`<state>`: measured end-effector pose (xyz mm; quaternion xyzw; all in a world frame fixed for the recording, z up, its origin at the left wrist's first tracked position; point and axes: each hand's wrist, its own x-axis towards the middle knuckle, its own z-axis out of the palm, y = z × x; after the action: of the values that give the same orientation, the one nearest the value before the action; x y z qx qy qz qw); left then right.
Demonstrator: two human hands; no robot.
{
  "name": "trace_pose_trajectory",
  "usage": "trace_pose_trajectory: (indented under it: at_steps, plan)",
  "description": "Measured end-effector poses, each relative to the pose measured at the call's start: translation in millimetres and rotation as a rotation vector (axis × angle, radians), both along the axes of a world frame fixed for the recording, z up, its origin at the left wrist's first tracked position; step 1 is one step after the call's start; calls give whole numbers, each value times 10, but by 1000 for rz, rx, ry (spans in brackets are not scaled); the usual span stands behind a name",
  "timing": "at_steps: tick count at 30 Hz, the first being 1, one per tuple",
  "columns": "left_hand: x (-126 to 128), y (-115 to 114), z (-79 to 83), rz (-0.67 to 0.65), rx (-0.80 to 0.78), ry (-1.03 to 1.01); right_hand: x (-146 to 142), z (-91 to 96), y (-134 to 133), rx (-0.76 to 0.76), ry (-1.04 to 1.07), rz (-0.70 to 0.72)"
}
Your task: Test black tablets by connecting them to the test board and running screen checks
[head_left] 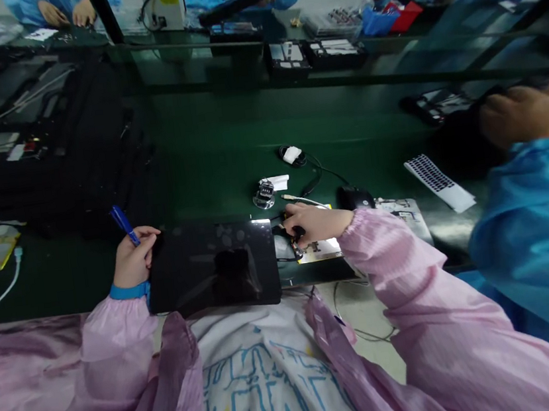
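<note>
A black tablet (214, 265) lies flat at the near edge of the green bench (218, 152), screen up. My left hand (133, 257) rests at its left edge, fingers closed round a blue pen (123, 224) that points up and away. My right hand (312, 222) sits just past the tablet's right edge, fingers curled on a small dark part I cannot make out, over a yellowish board (320, 248). Both arms wear pink sleeves.
A black mouse (355, 198), a cable with a white plug (292, 155) and a small metal clip (264, 193) lie beyond my right hand. A co-worker's blue sleeve (534, 240) and hand (528, 113) reach in at right. Black trays (35, 128) stack at left. Other people sit across the bench.
</note>
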<state>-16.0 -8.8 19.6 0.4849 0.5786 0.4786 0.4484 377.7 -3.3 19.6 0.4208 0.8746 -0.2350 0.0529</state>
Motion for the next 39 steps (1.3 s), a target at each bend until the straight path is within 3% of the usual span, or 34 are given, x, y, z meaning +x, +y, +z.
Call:
trace_pose_trajectory:
  at_steps: [4, 8, 11, 15, 33, 39]
  plan:
    - [-32, 0, -21, -8, -6, -17, 38, -67, -170, 76, 66, -146]
    - [-29, -8, 1, -18, -18, -24, -2, -224, -574, 308, 178, -502]
    - [-10, -7, 25, -5, -39, -35, -111, -384, -855, 391, 335, -750]
    - [6, 1, 28, -3, -34, -36, -269, -524, -979, 461, 465, -916]
    - [-40, -10, -9, 3, -64, -37, -433, -471, -901, 495, 335, -970]
    - [-88, -41, -29, 74, 57, 158, -489, -285, -1000, 500, 558, -923]
